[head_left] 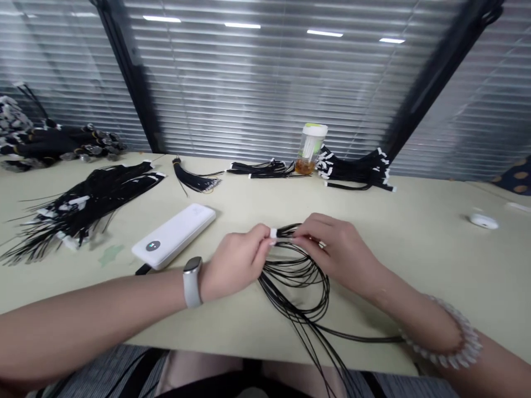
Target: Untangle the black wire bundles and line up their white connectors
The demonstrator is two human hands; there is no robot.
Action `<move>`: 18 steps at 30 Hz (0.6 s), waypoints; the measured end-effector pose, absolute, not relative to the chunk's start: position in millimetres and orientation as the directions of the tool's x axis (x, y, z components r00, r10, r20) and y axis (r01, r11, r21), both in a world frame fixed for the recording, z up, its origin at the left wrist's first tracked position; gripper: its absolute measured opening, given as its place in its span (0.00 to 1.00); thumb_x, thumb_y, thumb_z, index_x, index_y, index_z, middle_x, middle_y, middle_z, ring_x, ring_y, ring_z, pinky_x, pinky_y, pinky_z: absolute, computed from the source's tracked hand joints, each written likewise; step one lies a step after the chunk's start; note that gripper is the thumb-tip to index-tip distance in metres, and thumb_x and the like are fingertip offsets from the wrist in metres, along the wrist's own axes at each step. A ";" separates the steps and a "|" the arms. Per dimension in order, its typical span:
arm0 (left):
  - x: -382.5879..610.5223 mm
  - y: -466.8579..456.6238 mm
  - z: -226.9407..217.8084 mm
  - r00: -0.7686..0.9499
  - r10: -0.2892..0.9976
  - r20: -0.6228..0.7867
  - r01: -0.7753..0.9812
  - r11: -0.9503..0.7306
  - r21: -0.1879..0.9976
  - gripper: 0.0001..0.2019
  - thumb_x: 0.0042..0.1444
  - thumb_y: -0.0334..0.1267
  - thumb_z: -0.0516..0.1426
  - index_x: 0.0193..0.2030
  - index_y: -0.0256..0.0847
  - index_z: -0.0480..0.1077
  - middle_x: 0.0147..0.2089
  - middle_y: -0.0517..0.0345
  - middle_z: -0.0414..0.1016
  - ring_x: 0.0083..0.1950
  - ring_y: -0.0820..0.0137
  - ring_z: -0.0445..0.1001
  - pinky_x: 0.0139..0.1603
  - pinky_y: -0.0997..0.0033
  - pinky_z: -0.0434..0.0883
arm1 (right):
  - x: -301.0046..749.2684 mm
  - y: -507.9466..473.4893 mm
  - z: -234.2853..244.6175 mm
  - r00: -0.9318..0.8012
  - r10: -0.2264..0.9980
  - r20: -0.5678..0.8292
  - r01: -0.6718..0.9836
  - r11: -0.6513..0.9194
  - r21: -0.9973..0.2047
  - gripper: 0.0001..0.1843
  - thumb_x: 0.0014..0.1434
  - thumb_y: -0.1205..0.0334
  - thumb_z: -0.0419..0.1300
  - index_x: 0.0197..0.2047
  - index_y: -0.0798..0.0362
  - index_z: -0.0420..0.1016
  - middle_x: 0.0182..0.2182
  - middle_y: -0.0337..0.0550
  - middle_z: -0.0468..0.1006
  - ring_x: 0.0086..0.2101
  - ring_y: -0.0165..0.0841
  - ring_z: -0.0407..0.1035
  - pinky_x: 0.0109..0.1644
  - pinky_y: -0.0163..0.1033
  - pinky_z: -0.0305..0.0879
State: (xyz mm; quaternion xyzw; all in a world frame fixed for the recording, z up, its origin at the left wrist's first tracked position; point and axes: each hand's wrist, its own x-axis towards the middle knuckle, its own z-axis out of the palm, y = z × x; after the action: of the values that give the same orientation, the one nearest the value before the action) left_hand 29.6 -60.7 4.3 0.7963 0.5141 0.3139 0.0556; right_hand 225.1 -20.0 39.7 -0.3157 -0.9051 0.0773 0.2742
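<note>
My left hand (238,262) pinches a small white connector (273,233) at the end of a bundle of thin black wires (301,282). My right hand (332,249) is closed on the same bundle just to the right of the connector. The wires loop on the pale table between my hands and trail off the near edge toward my lap. A grey watch sits on my left wrist and a beaded bracelet on my right.
A white power bank (174,235) lies left of my hands. Piles of black wire harnesses lie at the left (83,207), back middle (265,168) and back right (359,168). A clear bottle with a green lid (310,149) stands at the back. A small white disc (483,221) lies at the right.
</note>
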 end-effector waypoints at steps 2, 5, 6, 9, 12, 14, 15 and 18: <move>30.8 -59.3 4.6 0.194 0.888 0.417 0.703 -0.422 0.572 0.11 0.62 0.37 0.42 0.30 0.40 0.57 0.24 0.62 0.63 0.24 0.73 0.61 0.26 0.73 0.56 | 229.4 -15.1 44.9 -0.623 0.632 0.461 0.542 0.774 -0.327 0.06 0.59 0.67 0.53 0.31 0.54 0.69 0.28 0.38 0.70 0.29 0.26 0.63 0.32 0.32 0.57; 33.9 -59.0 3.8 0.154 0.909 0.388 0.573 -0.401 0.714 0.13 0.62 0.39 0.42 0.27 0.40 0.55 0.24 0.63 0.59 0.25 0.74 0.59 0.28 0.73 0.57 | 234.5 -9.5 49.4 -0.654 0.631 0.418 0.544 0.776 -0.320 0.03 0.57 0.67 0.55 0.31 0.54 0.68 0.27 0.37 0.70 0.28 0.26 0.63 0.32 0.32 0.58; 34.8 -58.9 3.5 0.147 0.916 0.373 0.535 -0.391 0.749 0.14 0.62 0.40 0.42 0.26 0.40 0.54 0.24 0.63 0.58 0.26 0.74 0.58 0.28 0.73 0.58 | 235.5 -9.1 50.4 -0.674 0.619 0.403 0.538 0.785 -0.306 0.01 0.56 0.66 0.57 0.32 0.53 0.68 0.28 0.37 0.69 0.29 0.26 0.63 0.32 0.32 0.58; 36.4 -58.7 2.5 0.130 0.936 0.327 0.451 -0.349 0.821 0.15 0.62 0.41 0.42 0.25 0.41 0.53 0.23 0.64 0.56 0.26 0.74 0.57 0.28 0.74 0.58 | 236.4 -12.9 53.2 -0.691 0.602 0.400 0.560 0.796 -0.229 0.09 0.53 0.64 0.60 0.38 0.54 0.66 0.32 0.39 0.69 0.31 0.29 0.63 0.33 0.34 0.58; 36.3 -58.7 1.9 0.112 0.943 0.313 0.412 -0.331 0.849 0.15 0.62 0.42 0.42 0.25 0.40 0.54 0.23 0.64 0.56 0.25 0.74 0.57 0.28 0.74 0.58 | 236.4 -18.9 55.1 -0.679 0.610 0.409 0.618 0.775 -0.131 0.15 0.51 0.65 0.60 0.42 0.53 0.63 0.35 0.41 0.69 0.34 0.31 0.63 0.35 0.35 0.58; 35.9 -59.2 1.8 0.101 0.941 0.322 0.407 -0.334 0.850 0.15 0.62 0.42 0.43 0.25 0.40 0.54 0.23 0.65 0.56 0.25 0.74 0.57 0.27 0.74 0.58 | 236.5 -20.9 55.1 -0.689 0.615 0.384 0.637 0.766 -0.082 0.14 0.51 0.66 0.60 0.41 0.52 0.62 0.35 0.41 0.69 0.34 0.32 0.63 0.34 0.36 0.57; 35.7 -59.6 1.8 0.098 0.939 0.330 0.407 -0.341 0.848 0.15 0.62 0.42 0.43 0.25 0.40 0.54 0.23 0.65 0.56 0.25 0.74 0.57 0.27 0.74 0.58 | 236.6 -21.1 54.6 -0.695 0.620 0.365 0.645 0.762 -0.065 0.13 0.51 0.67 0.59 0.40 0.52 0.62 0.34 0.40 0.69 0.34 0.32 0.63 0.33 0.35 0.56; 35.2 -60.9 2.1 0.108 0.930 0.351 0.413 -0.363 0.835 0.15 0.62 0.42 0.43 0.25 0.40 0.55 0.22 0.65 0.57 0.25 0.75 0.57 0.27 0.75 0.58 | 235.8 -21.1 52.4 -0.673 0.631 0.387 0.685 0.728 0.005 0.12 0.49 0.66 0.61 0.36 0.53 0.61 0.32 0.40 0.68 0.30 0.31 0.61 0.29 0.35 0.53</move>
State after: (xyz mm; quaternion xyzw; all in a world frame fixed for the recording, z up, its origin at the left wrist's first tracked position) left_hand 35.2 -60.9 2.1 0.6881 0.4878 0.4563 0.2836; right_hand 235.8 -21.1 52.4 -0.3611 -0.9115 -0.0748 0.1824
